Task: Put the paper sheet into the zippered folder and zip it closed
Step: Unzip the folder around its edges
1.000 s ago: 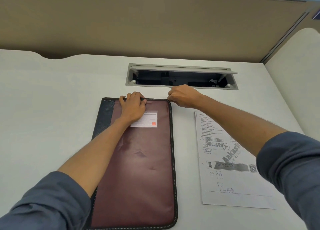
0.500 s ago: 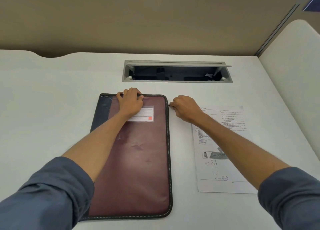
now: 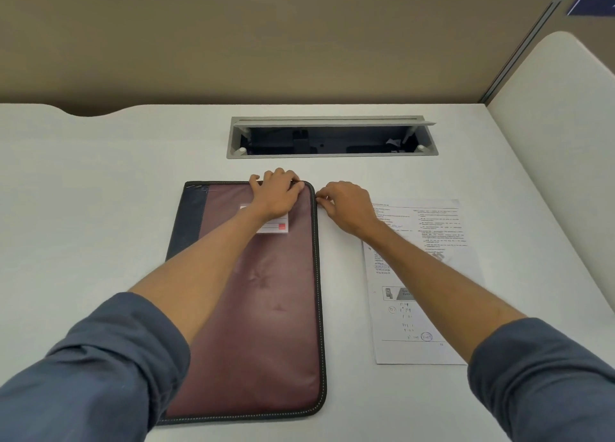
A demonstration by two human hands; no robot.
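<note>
A maroon zippered folder (image 3: 266, 325) with a dark spine and a white label lies flat on the white desk. My left hand (image 3: 276, 193) grips its far top edge near the right corner. My right hand (image 3: 342, 205) pinches something small at the folder's upper right edge, where the zipper runs; the pull itself is hidden by my fingers. The printed paper sheet (image 3: 429, 275) lies flat on the desk to the right of the folder, partly under my right forearm.
A grey cable tray (image 3: 332, 153) with its lid raised is sunk into the desk just beyond the folder. A tan partition wall stands behind, and a white side panel (image 3: 559, 125) rises at the right.
My right hand has moved from the folder's top right corner a little way down its right edge. My left hand has shifted right along the top edge. The camera has tilted.
</note>
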